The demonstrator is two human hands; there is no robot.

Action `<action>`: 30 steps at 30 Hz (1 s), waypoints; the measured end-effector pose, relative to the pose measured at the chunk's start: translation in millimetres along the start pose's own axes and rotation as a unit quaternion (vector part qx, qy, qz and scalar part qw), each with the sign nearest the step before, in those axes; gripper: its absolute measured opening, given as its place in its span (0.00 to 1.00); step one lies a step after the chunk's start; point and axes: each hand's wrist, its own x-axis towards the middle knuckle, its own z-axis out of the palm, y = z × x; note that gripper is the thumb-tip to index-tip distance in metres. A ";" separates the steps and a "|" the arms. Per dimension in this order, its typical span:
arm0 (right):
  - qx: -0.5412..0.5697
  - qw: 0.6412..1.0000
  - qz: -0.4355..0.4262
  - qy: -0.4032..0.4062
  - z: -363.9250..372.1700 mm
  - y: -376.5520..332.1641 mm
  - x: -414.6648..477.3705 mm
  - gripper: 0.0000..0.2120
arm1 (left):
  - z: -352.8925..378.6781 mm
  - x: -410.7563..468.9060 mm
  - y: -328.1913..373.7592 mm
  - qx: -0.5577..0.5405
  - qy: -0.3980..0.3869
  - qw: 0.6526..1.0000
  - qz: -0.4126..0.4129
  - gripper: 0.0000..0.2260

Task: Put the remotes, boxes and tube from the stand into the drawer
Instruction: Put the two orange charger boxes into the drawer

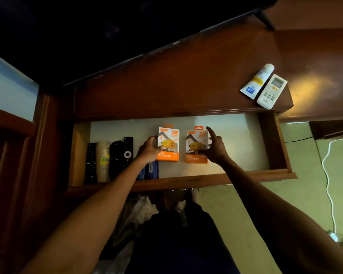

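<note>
to the left of the left hand (150, 150), at the drawer's (273, 143) left end, lay a row of things already stowed: a black remote (91, 163), a pale tube (103, 161), a rounded dark remote (116, 157) and another black remote (128, 150), all side by side and close together. just beneath the left wrist a dark blue flat item (151, 170) with a barcode showed, too shadowed to name. the left hand curled its fingers around the left edge of the left orange charger box (168, 143), thumb on its face, so it gripped that box as it rested on the drawer's pale floor. between the hands there was only a narrow strip of drawer floor. the right hand (214, 145) was spread, forefinger stretched out, palm against the right edge of the right orange charger box (197, 145); whether it truly clasped the box or only steadied it could not be told. the step in hand looked like setting both boxes down in the drawer. well beyond the right hand and farther right, up on the counter (186, 80), a white tube (257, 81) and a white remote (272, 91) lay touching side by side, not yet moved. the next move would likely call for letting go of the boxes, reaching up and right to the counter edge, and bringing those two down into the free space right of the right hand.
</note>
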 end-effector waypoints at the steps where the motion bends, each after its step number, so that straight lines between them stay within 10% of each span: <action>1: -0.005 1.000 0.006 -0.002 0.2 2.1 3.4 0.50 | 5.1 0.3 4.4 0.020 0.011 1.000 -0.001 0.28; 10: -0.036 0.999 0.003 -0.039 1.8 21.0 11.0 0.55 | 40.8 -5.6 3.5 0.151 0.073 0.986 0.002 0.21; 16: -0.056 0.996 -0.010 -0.067 -0.2 17.1 7.3 0.50 | 31.0 8.9 18.6 0.189 0.051 0.976 0.091 0.48; 30: -0.095 0.991 -0.028 -0.086 19.9 18.2 -9.3 0.46 | 19.2 -4.7 -4.6 0.233 0.034 0.967 0.094 0.34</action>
